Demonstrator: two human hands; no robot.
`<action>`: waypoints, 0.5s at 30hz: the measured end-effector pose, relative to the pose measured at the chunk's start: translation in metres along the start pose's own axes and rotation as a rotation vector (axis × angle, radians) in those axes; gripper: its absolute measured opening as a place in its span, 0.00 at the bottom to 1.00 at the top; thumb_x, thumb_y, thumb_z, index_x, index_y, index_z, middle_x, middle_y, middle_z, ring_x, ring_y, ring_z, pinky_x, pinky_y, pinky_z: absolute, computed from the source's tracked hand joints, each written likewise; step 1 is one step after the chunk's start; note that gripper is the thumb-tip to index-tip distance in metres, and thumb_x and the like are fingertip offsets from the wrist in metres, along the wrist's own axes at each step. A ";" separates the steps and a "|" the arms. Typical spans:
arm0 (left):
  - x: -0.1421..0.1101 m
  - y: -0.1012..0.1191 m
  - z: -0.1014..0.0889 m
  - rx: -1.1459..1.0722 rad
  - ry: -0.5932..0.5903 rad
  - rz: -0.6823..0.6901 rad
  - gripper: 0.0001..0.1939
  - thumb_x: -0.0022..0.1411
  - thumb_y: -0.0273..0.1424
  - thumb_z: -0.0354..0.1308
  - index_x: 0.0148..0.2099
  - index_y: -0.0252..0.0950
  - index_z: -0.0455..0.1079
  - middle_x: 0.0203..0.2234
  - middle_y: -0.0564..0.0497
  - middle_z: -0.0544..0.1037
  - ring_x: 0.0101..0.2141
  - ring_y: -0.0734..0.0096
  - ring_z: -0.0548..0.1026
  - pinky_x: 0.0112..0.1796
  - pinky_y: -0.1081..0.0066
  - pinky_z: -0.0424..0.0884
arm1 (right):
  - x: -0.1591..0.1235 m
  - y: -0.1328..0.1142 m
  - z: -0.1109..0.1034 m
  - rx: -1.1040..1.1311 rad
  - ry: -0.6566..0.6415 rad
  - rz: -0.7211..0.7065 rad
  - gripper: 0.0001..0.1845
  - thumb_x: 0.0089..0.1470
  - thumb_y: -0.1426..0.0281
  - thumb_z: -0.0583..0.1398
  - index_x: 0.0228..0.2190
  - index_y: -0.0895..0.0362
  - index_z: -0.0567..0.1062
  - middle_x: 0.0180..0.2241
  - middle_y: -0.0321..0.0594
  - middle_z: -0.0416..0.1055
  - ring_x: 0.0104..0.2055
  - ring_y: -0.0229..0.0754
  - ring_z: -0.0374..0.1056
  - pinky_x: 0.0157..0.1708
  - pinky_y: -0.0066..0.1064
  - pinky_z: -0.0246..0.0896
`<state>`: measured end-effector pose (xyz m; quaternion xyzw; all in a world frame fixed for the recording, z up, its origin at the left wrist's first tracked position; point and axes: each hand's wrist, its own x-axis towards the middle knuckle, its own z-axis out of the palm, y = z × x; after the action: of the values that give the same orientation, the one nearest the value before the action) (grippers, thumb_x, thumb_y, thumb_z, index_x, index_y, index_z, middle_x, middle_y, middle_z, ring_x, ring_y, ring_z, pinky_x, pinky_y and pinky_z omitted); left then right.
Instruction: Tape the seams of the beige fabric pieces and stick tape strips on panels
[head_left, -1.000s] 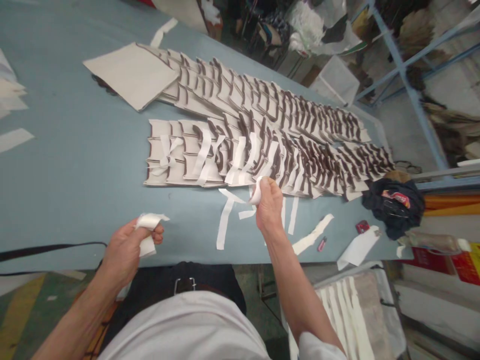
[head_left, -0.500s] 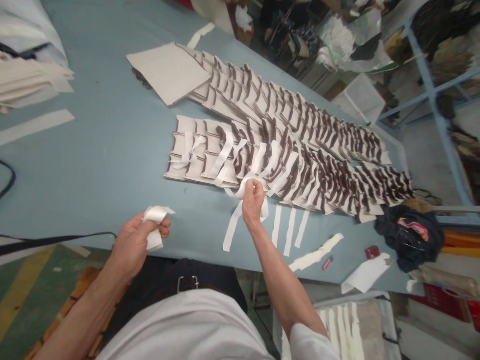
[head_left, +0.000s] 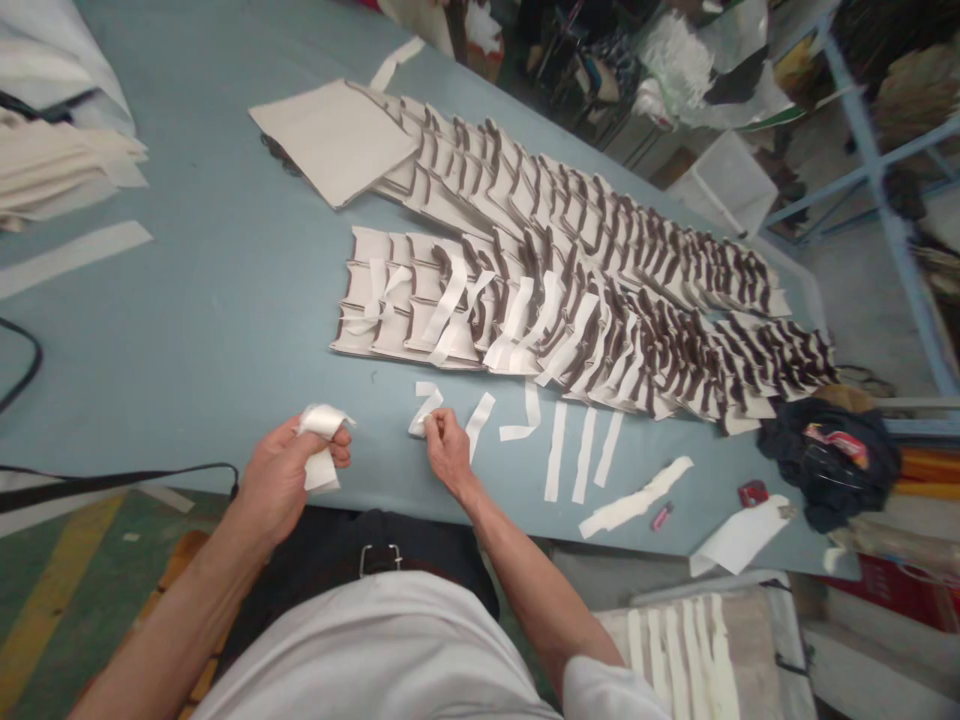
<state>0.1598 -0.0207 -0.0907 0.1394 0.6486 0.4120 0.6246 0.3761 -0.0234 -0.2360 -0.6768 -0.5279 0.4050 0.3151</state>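
Note:
My left hand (head_left: 281,470) is closed around a folded bundle of white strips (head_left: 324,422), held above the table's near edge. Out in front, my right hand (head_left: 448,448) pinches a crumpled white strip (head_left: 427,408) between thumb and fingertips. Beside it on the table lie a short white strip (head_left: 480,420) and a bent one (head_left: 529,425), with several straight strips (head_left: 556,452) further right. Beyond my hands stretches a row of overlapping beige panels with dark brown edging (head_left: 375,340). More white strips (head_left: 448,300) are draped across those panels.
A second row of panels (head_left: 525,180) lies behind, with a flat beige square (head_left: 334,140) at its left end. Right of me are a ragged cream strip (head_left: 637,497), a pink cutter (head_left: 662,517), a red object (head_left: 752,493) and a dark bundle (head_left: 832,465). Folded cloth (head_left: 67,175) sits far left.
My right hand has moved from the panels' front edge left and toward me, carrying a white strip. My left hand keeps its bundle and has shifted slightly right.

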 end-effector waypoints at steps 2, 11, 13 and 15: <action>-0.001 0.002 0.003 -0.011 -0.020 0.001 0.14 0.39 0.32 0.70 0.31 0.34 0.76 0.21 0.56 0.79 0.22 0.74 0.72 0.25 0.76 0.69 | -0.006 0.002 -0.001 -0.035 -0.066 -0.052 0.12 0.66 0.57 0.56 0.37 0.50 0.73 0.33 0.36 0.76 0.37 0.45 0.72 0.44 0.35 0.64; -0.003 0.002 0.008 -0.078 -0.090 0.008 0.12 0.39 0.29 0.70 0.30 0.34 0.76 0.23 0.55 0.78 0.21 0.75 0.72 0.24 0.75 0.70 | -0.030 -0.003 -0.016 -0.035 -0.164 -0.175 0.27 0.72 0.57 0.49 0.24 0.52 0.74 0.30 0.39 0.76 0.38 0.44 0.71 0.52 0.37 0.62; -0.005 0.002 0.009 -0.089 -0.122 0.002 0.12 0.40 0.29 0.70 0.31 0.33 0.76 0.24 0.54 0.78 0.22 0.74 0.72 0.24 0.75 0.71 | -0.033 -0.005 -0.020 -0.017 -0.092 -0.132 0.25 0.71 0.56 0.50 0.26 0.52 0.76 0.30 0.39 0.77 0.38 0.44 0.71 0.48 0.37 0.64; -0.007 0.003 0.013 -0.097 -0.158 -0.006 0.12 0.41 0.28 0.69 0.32 0.32 0.77 0.26 0.53 0.80 0.23 0.74 0.73 0.26 0.74 0.73 | -0.033 -0.008 -0.025 0.011 -0.014 -0.081 0.23 0.70 0.57 0.51 0.30 0.53 0.77 0.32 0.40 0.79 0.38 0.44 0.73 0.45 0.36 0.66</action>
<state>0.1716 -0.0192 -0.0817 0.1391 0.5769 0.4290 0.6811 0.3905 -0.0539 -0.2104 -0.6502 -0.5550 0.3993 0.3314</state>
